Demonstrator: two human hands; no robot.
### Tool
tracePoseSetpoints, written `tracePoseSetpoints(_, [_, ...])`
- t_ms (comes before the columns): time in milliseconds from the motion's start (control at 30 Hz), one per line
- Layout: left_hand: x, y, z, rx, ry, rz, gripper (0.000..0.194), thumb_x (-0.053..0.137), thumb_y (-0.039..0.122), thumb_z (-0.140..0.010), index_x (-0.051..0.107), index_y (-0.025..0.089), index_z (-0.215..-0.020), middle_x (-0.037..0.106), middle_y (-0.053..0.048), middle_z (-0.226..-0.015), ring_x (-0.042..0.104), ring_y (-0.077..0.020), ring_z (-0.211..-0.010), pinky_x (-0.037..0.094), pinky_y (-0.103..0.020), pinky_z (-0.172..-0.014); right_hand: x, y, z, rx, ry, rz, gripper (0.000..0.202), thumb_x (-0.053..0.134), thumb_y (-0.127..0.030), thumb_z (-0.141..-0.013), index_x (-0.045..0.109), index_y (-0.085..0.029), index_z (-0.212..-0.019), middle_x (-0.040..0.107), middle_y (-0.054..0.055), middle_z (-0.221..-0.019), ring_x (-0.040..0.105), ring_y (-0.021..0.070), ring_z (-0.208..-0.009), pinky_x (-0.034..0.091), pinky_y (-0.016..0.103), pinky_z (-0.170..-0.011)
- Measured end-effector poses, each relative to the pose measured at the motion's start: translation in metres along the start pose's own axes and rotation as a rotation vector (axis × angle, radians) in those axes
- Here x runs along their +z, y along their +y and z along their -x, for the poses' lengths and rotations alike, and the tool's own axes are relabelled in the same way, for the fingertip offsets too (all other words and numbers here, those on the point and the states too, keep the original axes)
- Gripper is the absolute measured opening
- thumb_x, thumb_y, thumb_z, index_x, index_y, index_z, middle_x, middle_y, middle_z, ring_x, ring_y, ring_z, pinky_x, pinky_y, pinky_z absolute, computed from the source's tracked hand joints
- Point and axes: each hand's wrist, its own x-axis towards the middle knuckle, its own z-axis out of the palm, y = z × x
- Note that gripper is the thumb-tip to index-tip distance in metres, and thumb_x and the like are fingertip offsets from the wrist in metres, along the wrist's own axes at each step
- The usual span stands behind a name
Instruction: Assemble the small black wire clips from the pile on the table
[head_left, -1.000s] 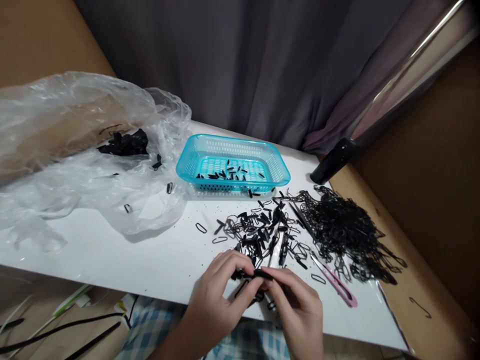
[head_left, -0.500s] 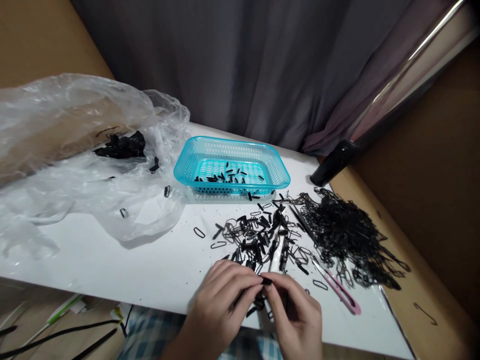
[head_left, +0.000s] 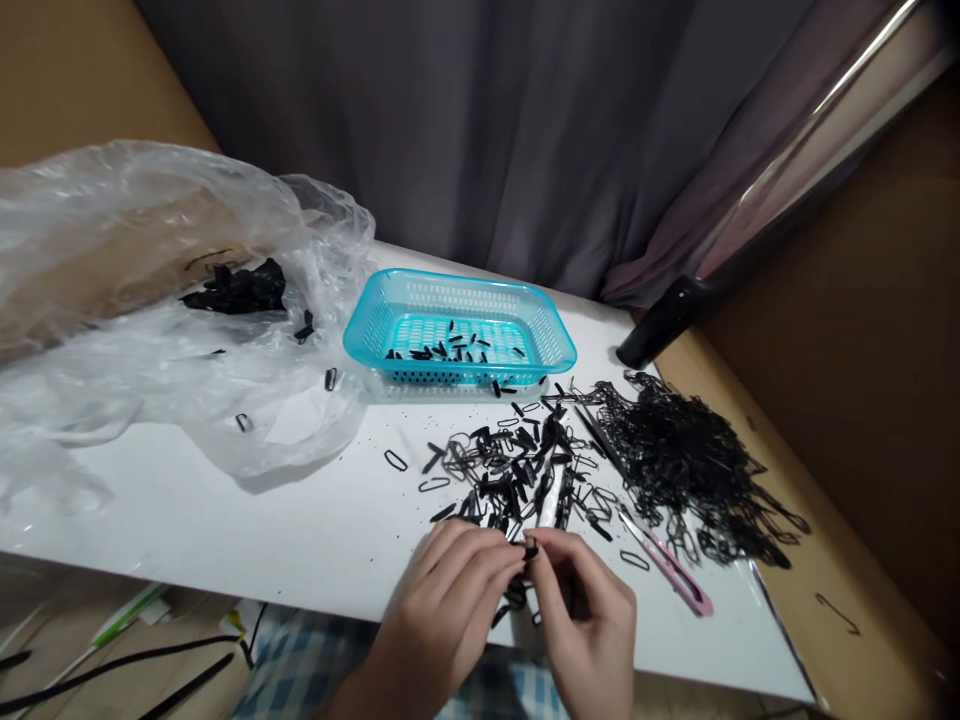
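Observation:
My left hand [head_left: 457, 600] and my right hand [head_left: 589, 610] meet at the table's front edge, fingertips pinched together on a small black piece [head_left: 531, 551] between them. Just beyond my fingers spreads a loose pile of black pieces and thin wire loops [head_left: 517, 470], with a pale flat strip [head_left: 552, 495] lying in it. A blue plastic basket [head_left: 461, 370] behind the pile holds several small black pieces. The pink-handled cutter [head_left: 679, 578] lies to the right of my right hand. A large dark tangle of loops [head_left: 690, 460] is at the right.
Crumpled clear plastic [head_left: 187, 400] covers the table's left side, with a black bundle [head_left: 247, 287] on it. A black cylindrical object [head_left: 660, 325] leans at the back right. Cardboard [head_left: 847, 590] borders the right, a grey curtain [head_left: 420, 130] the back. Cables [head_left: 135, 660] hang below left.
The view has shifted slightly, so the table's contents appear a little higher and to the left. Both hands stay together, and the small black piece between the fingertips looks slightly turned.

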Motion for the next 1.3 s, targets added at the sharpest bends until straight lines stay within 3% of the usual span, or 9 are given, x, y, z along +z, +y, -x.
tracePoseSetpoints(167, [-0.005,0.001,-0.006,-0.13,-0.085,0.125,0.015,0.053,0.005,-0.094,0.057,0.018,-0.099,0.065,-0.003,-0.088,0.059,-0.019,-0.086,0.046,-0.032,-0.082,-0.002,0.001,0.001,0.039,-0.029,-0.034,0.01,0.059,-0.017,-0.091,0.068,-0.021,-0.087,0.067,0.0,-0.071,0.059,0.0128,-0.057,0.045,0.019,-0.049])
tracePoseSetpoints(367, [-0.014,0.003,-0.01,-0.335,-0.245,0.311,0.012,0.046,0.011,-0.097,0.052,0.022,-0.096,0.06,-0.002,-0.093,0.056,-0.0192,-0.089,0.044,-0.032,-0.081,-0.011,0.007,0.0,0.133,-0.183,-0.3,0.012,0.059,-0.019,-0.092,0.062,-0.024,-0.081,0.056,-0.002,-0.073,0.053,0.0145,-0.065,0.041,0.022,-0.056])
tracePoseSetpoints(500, [-0.024,0.004,-0.017,-0.447,-0.435,0.557,0.012,0.042,0.016,-0.099,0.05,0.024,-0.095,0.056,-0.002,-0.099,0.054,-0.0184,-0.095,0.044,-0.03,-0.086,-0.014,0.01,-0.001,0.184,-0.257,-0.455,0.012,0.058,-0.024,-0.094,0.062,-0.025,-0.082,0.054,-0.001,-0.08,0.051,0.0155,-0.073,0.04,0.024,-0.062])
tracePoseSetpoints(700, [-0.037,0.001,-0.024,-0.525,-0.597,0.813,0.01,0.043,0.018,-0.097,0.05,0.025,-0.095,0.053,-0.002,-0.105,0.052,-0.0182,-0.101,0.041,-0.028,-0.09,-0.012,0.006,-0.004,0.161,-0.258,-0.416,0.014,0.055,-0.026,-0.096,0.059,-0.024,-0.083,0.053,-0.001,-0.082,0.051,0.0168,-0.076,0.038,0.027,-0.065])
tracePoseSetpoints(800, [-0.037,0.0,-0.023,-0.536,-0.59,0.851,0.003,0.05,0.021,-0.094,0.051,0.024,-0.094,0.052,-0.002,-0.104,0.051,-0.0189,-0.099,0.041,-0.029,-0.089,-0.01,0.006,-0.005,0.162,-0.267,-0.383,0.015,0.053,-0.026,-0.097,0.057,-0.024,-0.083,0.052,-0.001,-0.08,0.05,0.0171,-0.074,0.037,0.027,-0.063])
tracePoseSetpoints(933, [-0.03,-0.003,-0.019,-0.584,-0.494,0.833,0.011,0.064,0.023,-0.087,0.054,0.023,-0.091,0.054,-0.002,-0.097,0.053,-0.0193,-0.093,0.043,-0.029,-0.085,-0.009,0.005,-0.005,0.174,-0.26,-0.364,0.016,0.052,-0.028,-0.098,0.056,-0.024,-0.084,0.051,0.0,-0.081,0.05,0.0168,-0.073,0.037,0.027,-0.061])
tracePoseSetpoints(1033, [-0.025,-0.004,-0.018,-0.692,-0.417,0.861,0.008,0.06,0.03,-0.091,0.06,0.021,-0.092,0.06,-0.002,-0.09,0.057,-0.0181,-0.084,0.046,-0.027,-0.076,-0.009,0.005,-0.005,0.168,-0.243,-0.369,0.015,0.051,-0.027,-0.099,0.056,-0.024,-0.085,0.051,-0.001,-0.082,0.05,0.0159,-0.072,0.039,0.025,-0.061])
tracePoseSetpoints(1133, [-0.021,-0.004,-0.017,-0.787,-0.329,0.787,0.026,0.051,0.039,-0.097,0.067,0.019,-0.091,0.064,-0.002,-0.077,0.058,-0.016,-0.07,0.045,-0.024,-0.062,-0.01,0.006,-0.005,0.171,-0.233,-0.389,0.015,0.053,-0.027,-0.099,0.057,-0.024,-0.085,0.051,0.0,-0.082,0.05,0.0156,-0.073,0.04,0.024,-0.062])
tracePoseSetpoints(1300, [-0.017,-0.003,-0.016,-0.77,-0.249,0.643,0.029,0.053,0.041,-0.096,0.072,0.019,-0.089,0.071,-0.003,-0.08,0.065,-0.0187,-0.076,0.05,-0.026,-0.07,-0.011,0.01,-0.001,0.269,-0.213,-0.523,0.013,0.054,-0.028,-0.099,0.058,-0.024,-0.087,0.053,-0.001,-0.085,0.05,0.0139,-0.072,0.042,0.022,-0.063])
